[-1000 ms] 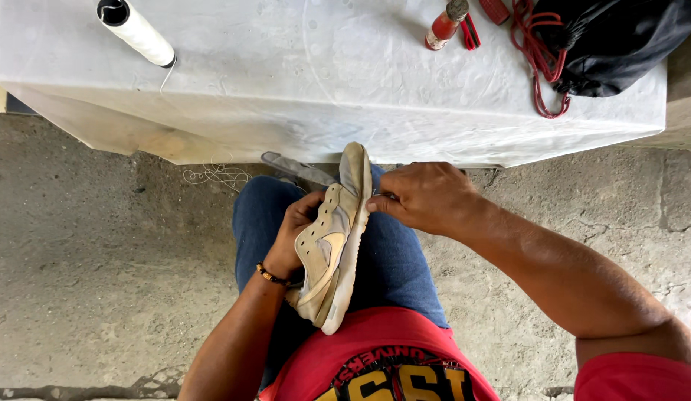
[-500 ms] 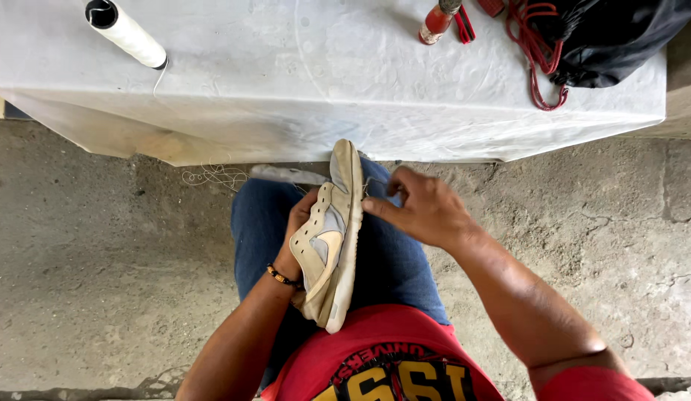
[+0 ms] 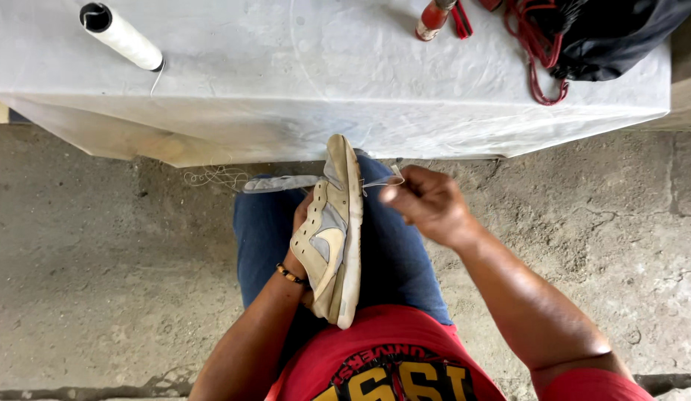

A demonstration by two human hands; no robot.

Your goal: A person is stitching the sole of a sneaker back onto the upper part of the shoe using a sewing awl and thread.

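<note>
A worn beige sneaker (image 3: 332,238) stands on its side on my lap, sole facing right. My left hand (image 3: 299,226) holds it from behind, mostly hidden by the shoe, with a beaded bracelet at the wrist. To the right of the toe, my right hand (image 3: 427,202) has its fingers pinched on a thin white thread (image 3: 377,183) that runs back to the sole edge near the toe. A loose tangle of thread (image 3: 212,178) hangs to the left of my knee.
A table under a white cloth (image 3: 345,82) stands just ahead of my knees. On it lie a spool of white thread (image 3: 123,36), a red-handled tool (image 3: 433,18) and a black bag with red cord (image 3: 583,44). Cracked concrete floor lies on both sides.
My right hand has drawn away from the shoe's toe toward the right, pulling the thread out. The shoe and left hand stay put.
</note>
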